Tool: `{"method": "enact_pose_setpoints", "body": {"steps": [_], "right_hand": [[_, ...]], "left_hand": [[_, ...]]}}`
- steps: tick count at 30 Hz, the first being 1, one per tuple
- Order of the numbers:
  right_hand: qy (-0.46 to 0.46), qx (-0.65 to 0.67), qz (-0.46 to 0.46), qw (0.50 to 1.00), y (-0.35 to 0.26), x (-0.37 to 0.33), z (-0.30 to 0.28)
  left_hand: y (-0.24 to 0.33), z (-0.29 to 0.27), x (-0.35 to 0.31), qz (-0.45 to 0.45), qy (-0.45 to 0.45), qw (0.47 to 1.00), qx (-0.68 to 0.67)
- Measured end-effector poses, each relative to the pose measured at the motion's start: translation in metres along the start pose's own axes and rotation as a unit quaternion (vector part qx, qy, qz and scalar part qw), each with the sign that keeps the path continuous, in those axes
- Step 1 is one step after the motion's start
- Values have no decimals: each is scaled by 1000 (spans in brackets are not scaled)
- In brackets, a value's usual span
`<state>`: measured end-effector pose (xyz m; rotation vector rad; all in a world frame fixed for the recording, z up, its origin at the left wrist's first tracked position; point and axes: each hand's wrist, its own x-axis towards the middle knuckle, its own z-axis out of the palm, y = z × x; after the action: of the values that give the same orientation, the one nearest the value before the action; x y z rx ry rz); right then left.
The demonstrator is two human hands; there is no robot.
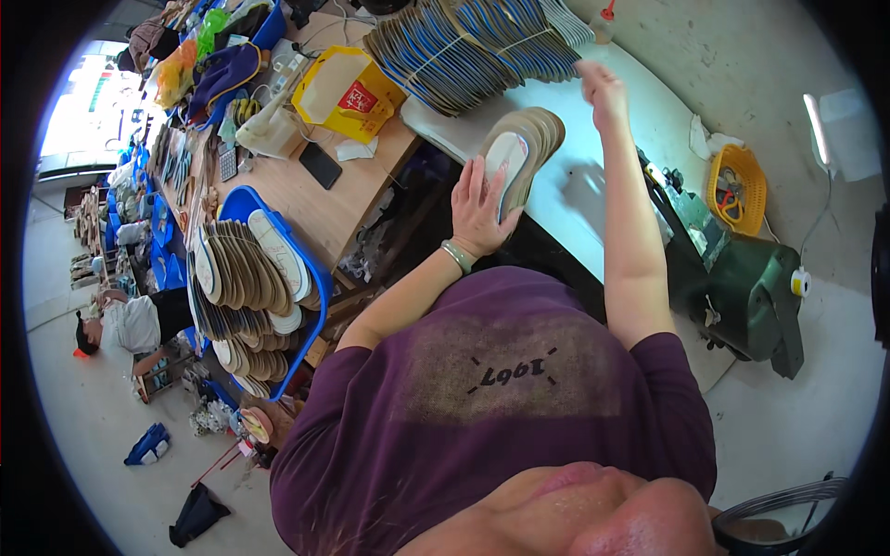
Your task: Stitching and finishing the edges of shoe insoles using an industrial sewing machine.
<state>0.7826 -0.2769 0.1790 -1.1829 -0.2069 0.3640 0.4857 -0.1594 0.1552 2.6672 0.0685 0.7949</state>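
Observation:
A fanned stack of insoles (533, 139), white on top with tan edges, rests at the near edge of the white table, just ahead of my body. My left hand (482, 208) grips its near end, the fingers across the top insole and the thumb at the right side. Farther off and to the right, my right hand (603, 91) is raised over the tabletop with its fingers closed. What those fingers hold, if anything, I cannot make out. Close to its left lies a long bundle of insoles (464, 56), blue and brown at the edges and tied with bands.
At my left stands a blue crate (320, 278) filled with insoles. A wooden desk (357, 204) holds a phone (321, 165) and a yellow box (348, 93). On the right are a yellow basket (739, 190) with scissors and a dark green machine (751, 292). Another person (130, 324) is far left.

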Motion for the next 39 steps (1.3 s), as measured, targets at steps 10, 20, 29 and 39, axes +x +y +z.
{"method": "enact_pose_setpoints", "body": {"steps": [10, 20, 29, 39], "right_hand": [[38, -207, -124, 970, -33, -73, 38], [74, -664, -68, 741, 92, -252, -175], [-19, -169, 187, 967, 78, -225, -52], [13, 81, 224, 971, 71, -217, -14]], "left_hand": [[12, 9, 71, -79, -126, 989, 18], [9, 32, 77, -114, -158, 980, -42], [-65, 10, 67, -282, -310, 747, -515], [-20, 51, 58, -353, -328, 633, -606]]}}
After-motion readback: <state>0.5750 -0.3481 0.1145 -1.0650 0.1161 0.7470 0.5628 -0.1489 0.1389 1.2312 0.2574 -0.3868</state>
